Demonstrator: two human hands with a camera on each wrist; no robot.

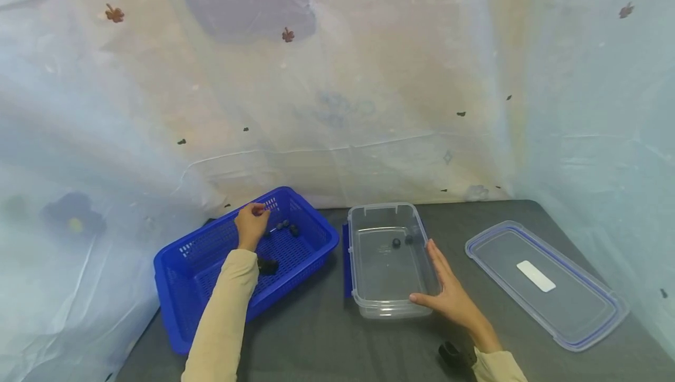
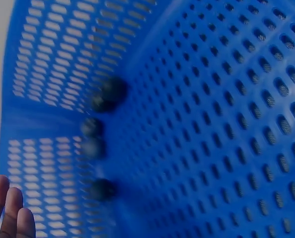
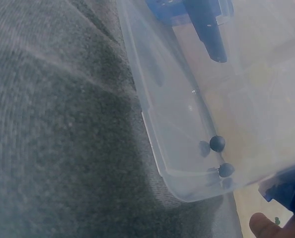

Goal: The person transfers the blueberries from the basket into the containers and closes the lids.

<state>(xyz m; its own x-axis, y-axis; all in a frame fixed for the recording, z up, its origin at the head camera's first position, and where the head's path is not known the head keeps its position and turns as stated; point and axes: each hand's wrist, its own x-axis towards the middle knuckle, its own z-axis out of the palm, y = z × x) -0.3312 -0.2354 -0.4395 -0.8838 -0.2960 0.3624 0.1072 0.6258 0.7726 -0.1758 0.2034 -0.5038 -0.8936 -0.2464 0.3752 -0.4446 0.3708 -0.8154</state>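
In the head view, my left hand [image 1: 251,228] is over the far side of a blue perforated basket [image 1: 174,288], its fingers bent together. Whether it holds anything cannot be made out. Several small dark round balls, like blueberries [image 1: 293,230], lie on the basket floor below, clearer along the wall in the left wrist view [image 2: 112,89]. My right hand [image 1: 448,294] rests against the right side of a clear plastic container [image 1: 382,307], thumb near its front corner and fingers fairly straight. Two similar dark balls [image 3: 217,144] sit inside the container.
A clear lid [image 1: 506,276] with a blue seal and a white label lies on the grey cloth [image 1: 390,352] to the right. Blue latch flaps [image 3: 207,34] hang from the container's sides. A patterned plastic sheet [image 1: 358,106] rises behind and around the table.
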